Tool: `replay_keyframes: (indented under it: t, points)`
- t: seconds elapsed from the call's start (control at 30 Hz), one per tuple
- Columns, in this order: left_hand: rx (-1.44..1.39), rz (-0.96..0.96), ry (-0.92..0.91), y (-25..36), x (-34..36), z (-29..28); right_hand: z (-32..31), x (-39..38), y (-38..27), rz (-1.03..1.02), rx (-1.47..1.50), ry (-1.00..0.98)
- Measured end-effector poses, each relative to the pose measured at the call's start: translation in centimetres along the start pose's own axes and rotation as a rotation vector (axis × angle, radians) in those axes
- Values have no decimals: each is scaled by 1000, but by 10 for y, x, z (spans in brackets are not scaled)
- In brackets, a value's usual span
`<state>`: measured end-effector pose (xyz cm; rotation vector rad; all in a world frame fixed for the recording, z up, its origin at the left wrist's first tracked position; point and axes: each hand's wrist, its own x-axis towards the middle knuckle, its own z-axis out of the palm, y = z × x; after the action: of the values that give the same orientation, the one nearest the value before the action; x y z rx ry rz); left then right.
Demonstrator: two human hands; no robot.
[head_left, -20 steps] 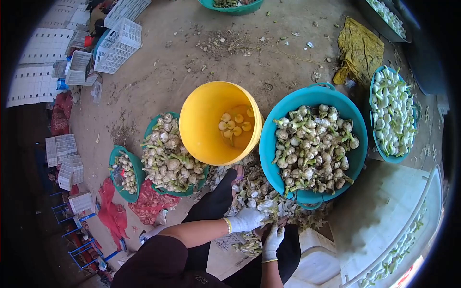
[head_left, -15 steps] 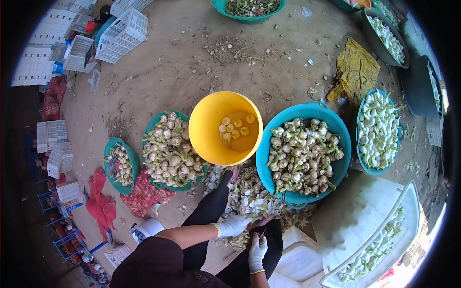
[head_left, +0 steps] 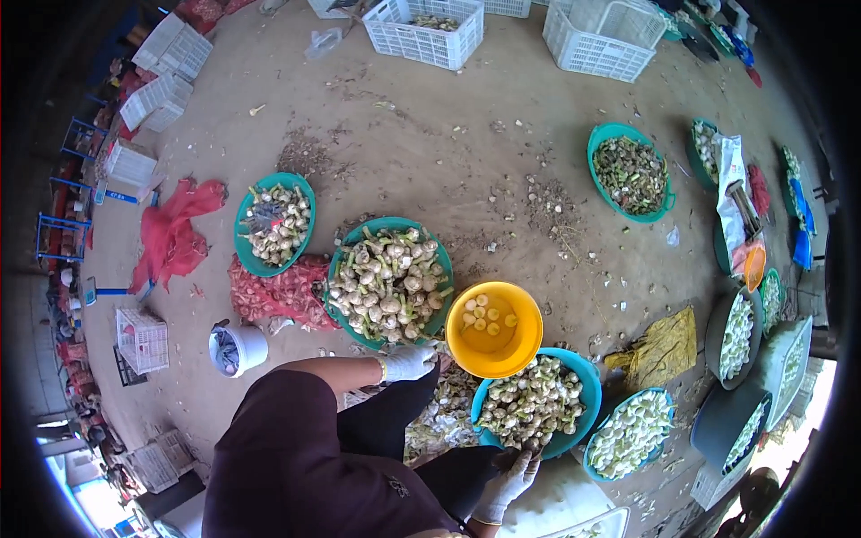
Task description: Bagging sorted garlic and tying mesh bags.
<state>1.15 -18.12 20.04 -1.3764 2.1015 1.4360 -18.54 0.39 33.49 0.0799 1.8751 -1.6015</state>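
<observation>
My white-gloved left hand reaches to the near rim of the teal tub heaped with garlic bulbs; whether its fingers grip anything is unclear. My gloved right hand, low by my leg beside the right teal tub of dirtier garlic, has its fingers closed round something small that I cannot make out. Between the tubs stands a yellow bucket with several pale trimmed bulbs inside. Beneath my hands, loose peelings cover the ground by my legs.
Pink mesh sacks, red netting and a white bucket lie left. White crates line the back. Tubs of peeled bulbs, a yellow sack and a green tub of scraps are right.
The view has swung to show more floor and crates. My left hand has moved from the peelings to the left garlic tub's rim; my right hand stays low by my leg.
</observation>
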Motion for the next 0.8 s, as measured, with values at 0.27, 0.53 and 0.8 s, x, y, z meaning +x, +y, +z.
replay_keyframes:
  t: [0.27,0.53,0.8]
  points:
    - [-414,-464,249,-113,-45,5,52,39,-74,-82,-58,-160]
    - [-1042,-680,293,-47,-78,-10,99,101,-158,-218,-157,-250]
    - [-1116,-710,564,11,16,-48,137,296,-163,48,-93,-354]
